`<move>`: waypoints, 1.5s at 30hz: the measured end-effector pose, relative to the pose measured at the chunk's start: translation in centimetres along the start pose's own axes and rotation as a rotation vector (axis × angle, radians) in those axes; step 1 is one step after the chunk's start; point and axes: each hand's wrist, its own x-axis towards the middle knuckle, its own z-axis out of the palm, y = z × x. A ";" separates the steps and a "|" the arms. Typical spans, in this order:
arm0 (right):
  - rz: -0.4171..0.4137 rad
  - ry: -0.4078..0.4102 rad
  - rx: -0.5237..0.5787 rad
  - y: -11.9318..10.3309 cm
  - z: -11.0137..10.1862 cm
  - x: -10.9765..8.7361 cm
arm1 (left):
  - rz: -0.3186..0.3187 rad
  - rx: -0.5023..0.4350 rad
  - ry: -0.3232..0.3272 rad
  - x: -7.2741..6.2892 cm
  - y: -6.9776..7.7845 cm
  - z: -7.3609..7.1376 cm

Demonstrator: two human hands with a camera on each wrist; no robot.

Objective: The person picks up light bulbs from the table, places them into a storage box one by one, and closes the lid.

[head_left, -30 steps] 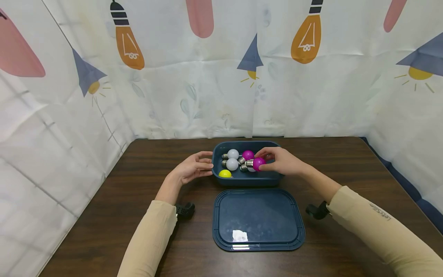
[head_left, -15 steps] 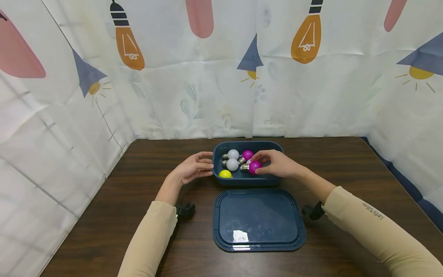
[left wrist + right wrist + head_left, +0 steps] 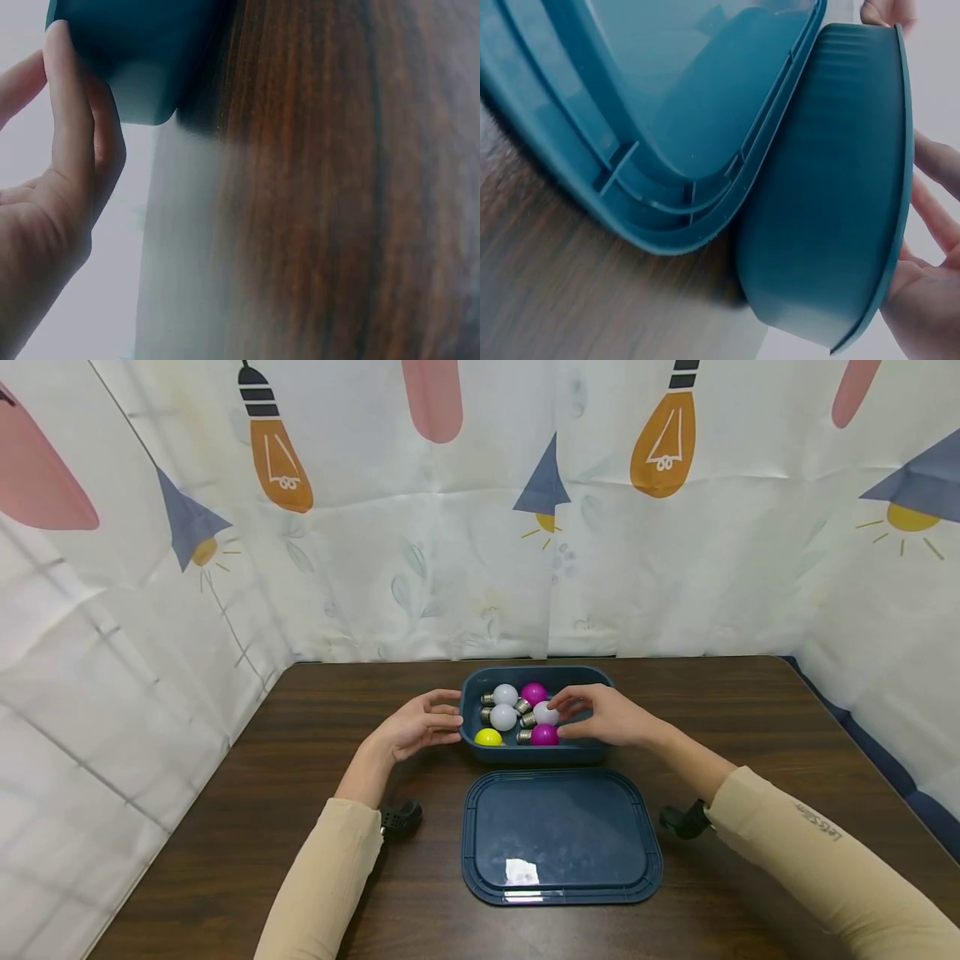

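Observation:
A dark blue plastic box (image 3: 592, 752) holds several light bulbs with screw bases. Among them are white bulbs (image 3: 505, 695), a yellow bulb (image 3: 488, 737) and two magenta bulbs. One magenta bulb (image 3: 544, 735) lies at the box's near side, the other magenta bulb (image 3: 533, 693) farther back. My right hand (image 3: 609, 717) reaches over the right end, fingertips beside a white bulb (image 3: 546, 713) and thumb at the nearer magenta bulb, without gripping either. My left hand (image 3: 414, 723) rests its extended fingers against the box's left end. The right wrist view shows only the box's outer wall.
A matching dark blue lid (image 3: 561, 831) lies flat on the brown wooden table (image 3: 360, 893), just in front of the box. A printed white curtain (image 3: 480, 552) hangs behind and beside the table.
My right hand has lowered the magenta bulb to the near side of the box and let it go. That uncovers a white bulb behind it. The left hand stays where it was.

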 end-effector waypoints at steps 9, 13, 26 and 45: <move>-0.023 0.078 0.022 0.0 -1.2 -2.2 | -0.033 0.108 0.037 -1.0 0.1 0.6; -0.049 0.134 0.048 0.2 -2.2 -3.7 | -0.033 0.140 0.040 -1.3 0.1 0.5; -0.023 0.267 0.065 0.4 -3.9 -9.3 | -0.039 0.249 0.029 -3.0 0.5 0.5; 0.152 0.189 0.123 2.8 -2.9 -13.4 | -0.119 0.366 0.028 -7.0 0.6 1.4</move>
